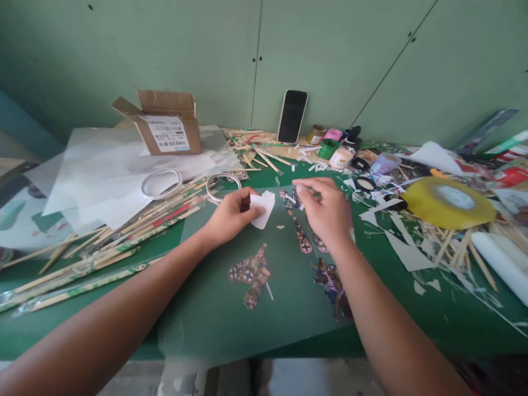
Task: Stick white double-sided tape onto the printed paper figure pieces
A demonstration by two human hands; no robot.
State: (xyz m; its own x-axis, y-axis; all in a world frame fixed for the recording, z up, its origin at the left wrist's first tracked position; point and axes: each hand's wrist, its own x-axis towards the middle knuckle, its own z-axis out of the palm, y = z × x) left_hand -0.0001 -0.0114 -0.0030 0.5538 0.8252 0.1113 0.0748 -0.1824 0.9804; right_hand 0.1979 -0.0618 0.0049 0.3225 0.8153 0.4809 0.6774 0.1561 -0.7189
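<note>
My left hand (pixel 237 216) pinches a small white paper piece (pixel 264 208) between thumb and fingers. To its right, my right hand (pixel 324 206) is closed in a pinch above small patterned paper cutouts (pixel 303 236); what its fingertips hold, if anything, is too small to make out. Both hands are over a translucent sheet (pixel 214 313) lying on the green table. On that sheet are a patterned cutout figure (pixel 251 275) below my left hand and a darker figure (pixel 330 280) partly hidden by my right forearm.
An open cardboard box (pixel 169 126) stands at back left, near two metal rings (pixel 161 184) and wrapped chopsticks (pixel 119 247). A phone (pixel 292 116) leans against the wall beside paint jars (pixel 328 148). At right lie a yellow tape roll (pixel 421 201), paper scraps (pixel 412 250) and sticks.
</note>
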